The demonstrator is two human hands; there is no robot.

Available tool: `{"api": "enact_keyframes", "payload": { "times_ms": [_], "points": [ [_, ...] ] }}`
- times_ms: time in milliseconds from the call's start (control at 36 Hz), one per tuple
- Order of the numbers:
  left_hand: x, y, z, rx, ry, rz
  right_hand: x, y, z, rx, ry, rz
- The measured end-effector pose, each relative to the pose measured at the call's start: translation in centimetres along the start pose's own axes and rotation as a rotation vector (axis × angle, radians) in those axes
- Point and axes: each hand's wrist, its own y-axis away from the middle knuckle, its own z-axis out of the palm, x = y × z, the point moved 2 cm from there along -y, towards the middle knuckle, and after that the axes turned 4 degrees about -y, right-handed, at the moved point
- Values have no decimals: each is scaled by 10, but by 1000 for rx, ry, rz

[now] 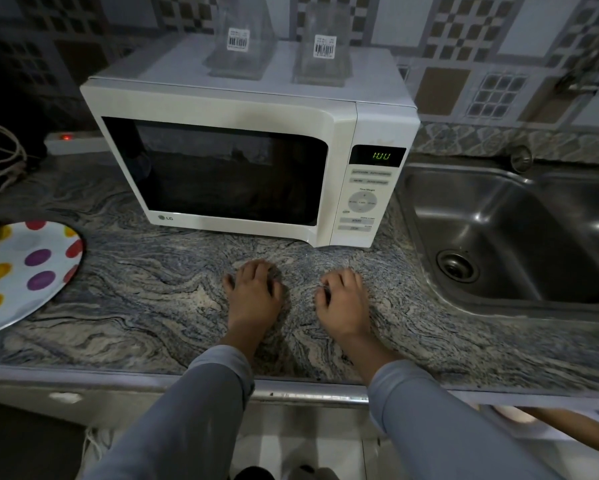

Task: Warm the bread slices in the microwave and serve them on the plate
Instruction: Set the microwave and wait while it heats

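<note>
A white microwave [242, 102] stands on the granite counter with its door closed and its window dark. Its green display [381, 155] shows digits. No bread slices are visible. A white plate with coloured dots [31, 271] lies bare at the left edge of the counter. My left hand [254, 294] and my right hand [343, 299] rest palm down on the counter in front of the microwave, side by side. Both hold nothing, and their fingers are slightly curled against the stone.
A steel sink [519, 237] is set into the counter on the right. Two clear plastic containers [242, 46] with barcode labels sit on top of the microwave. A power strip [73, 140] with a red light and white cables lie at the back left.
</note>
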Motion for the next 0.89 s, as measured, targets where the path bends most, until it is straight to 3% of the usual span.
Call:
{"api": "enact_keyframes", "payload": {
  "times_ms": [889],
  "points": [
    [-1,-1,2,29,13,2,2,0,2,2,22,2]
  ]
}}
